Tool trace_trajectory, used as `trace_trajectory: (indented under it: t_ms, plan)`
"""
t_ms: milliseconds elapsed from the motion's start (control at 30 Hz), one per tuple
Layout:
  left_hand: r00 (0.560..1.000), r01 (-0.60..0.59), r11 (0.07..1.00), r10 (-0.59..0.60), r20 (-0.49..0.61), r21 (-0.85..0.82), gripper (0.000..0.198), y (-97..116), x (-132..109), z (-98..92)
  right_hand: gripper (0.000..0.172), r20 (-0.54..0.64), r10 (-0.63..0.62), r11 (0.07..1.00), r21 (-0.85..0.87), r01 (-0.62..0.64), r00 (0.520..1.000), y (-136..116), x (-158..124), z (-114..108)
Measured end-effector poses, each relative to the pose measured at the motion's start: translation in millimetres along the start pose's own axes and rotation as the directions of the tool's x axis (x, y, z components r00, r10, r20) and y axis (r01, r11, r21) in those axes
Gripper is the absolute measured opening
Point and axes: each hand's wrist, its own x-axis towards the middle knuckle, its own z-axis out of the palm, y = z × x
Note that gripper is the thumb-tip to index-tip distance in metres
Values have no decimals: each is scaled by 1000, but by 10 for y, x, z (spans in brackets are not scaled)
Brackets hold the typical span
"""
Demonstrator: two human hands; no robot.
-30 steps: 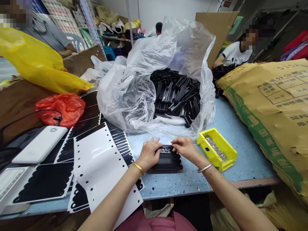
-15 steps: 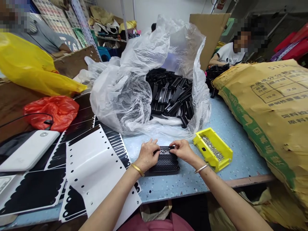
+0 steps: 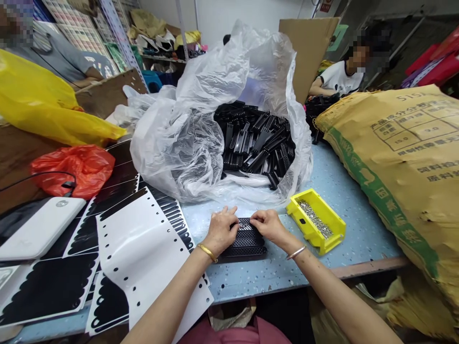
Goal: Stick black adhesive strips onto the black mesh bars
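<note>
Several black perforated strips [image 3: 247, 241] lie side by side on the blue speckled table [image 3: 279, 274]. My left hand [image 3: 223, 229] rests at their left end, its fingers bent over the strips; whatever its fingertips hold is hidden. At the upper right end, my right hand [image 3: 268, 227] has thumb and index finger pinched together at the top strip, on something too small to make out. A yellow bin [image 3: 337, 229] of small metal pieces [image 3: 315, 220] sits right of my right hand. Behind my hands, a clear plastic bag [image 3: 179, 157] stands open, full of black strips [image 3: 254, 143].
White sheets [image 3: 143, 243] with black cutouts and a white power bank [image 3: 45, 227] cover the left side. Red [image 3: 75, 167] and yellow [image 3: 43, 100] bags lie behind them. A large printed sack [image 3: 405, 157] bounds the right. Two people sit farther back.
My right hand has shifted slightly left along the top strip. My left hand stays nearly where it was. The whole view has moved a little.
</note>
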Motion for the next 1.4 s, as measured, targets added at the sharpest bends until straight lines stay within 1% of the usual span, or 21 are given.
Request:
trace_trajectory:
  t_ms: [100, 167, 267, 367, 467, 567, 667, 733, 800, 867, 933, 1067, 1133, 1200, 1300, 1400]
  plan:
    - [998, 0, 994, -7, -64, -107, 15, -64, 15, 4, 16, -29, 53, 995, 82, -51, 998, 8, 17, -1]
    - [993, 27, 986, -46, -112, -164, 14, -137, 27, -21, 13, -29, 93, 986, 138, -88, 995, 29, 34, 5]
    - [982, 95, 981, -120, -146, -167, 14, -254, 39, -81, 8, -66, 143, 977, 169, -130, 987, 69, 75, 30]
    - [978, 120, 983, -141, -152, -135, 14, -327, 36, -117, 7, -88, 186, 961, 223, -163, 979, 90, 110, 34]
    - [981, 106, 987, -123, -151, -117, 14, -343, 27, -111, 5, -51, 195, 938, 303, -171, 979, 79, 103, -18]
    - [982, 100, 986, -119, -146, -134, 14, -340, 20, -106, 13, -31, 207, 911, 370, -181, 978, 66, 62, -102]
    - [976, 145, 974, -170, -138, -174, 17, -368, 11, -139, 21, -57, 219, 895, 410, -177, 974, 85, 23, -157]
    - [954, 196, 962, -232, -189, -192, 19, -405, -2, -179, 21, -120, 220, 916, 368, -163, 968, 117, 9, -159]
    - [922, 237, 955, -280, -267, -180, 20, -436, -20, -221, 21, -173, 214, 954, 247, -168, 962, 157, 3, -138]
    - [904, 274, 952, -304, -301, -139, 19, -444, -38, -244, 23, -185, 207, 975, 121, -187, 961, 196, 0, -104]
    - [913, 298, 951, -311, -266, -89, 19, -427, -46, -236, 26, -165, 207, 978, 73, -197, 964, 224, -2, -70]
    - [941, 303, 953, -303, -149, -23, 29, -375, -21, -152, 27, -114, 207, 976, 98, -196, 972, 230, 3, -23]
    - [946, 303, 953, -302, -120, -15, 29, -364, -1, -113, 25, -93, 205, 974, 112, -195, 974, 211, 11, -7]
    - [948, 299, 954, -300, -104, -26, 26, -364, 15, -95, 21, -96, 215, 971, 129, -202, 972, 184, 20, 4]
    - [950, 297, 953, -302, -84, -65, 24, -373, 30, -107, 16, -85, 265, 945, 221, -241, 960, 145, 29, 0]
    - [947, 310, 945, -316, -54, -104, 23, -382, 37, -139, 12, -16, 314, 901, 320, -293, 949, 120, 26, -44]
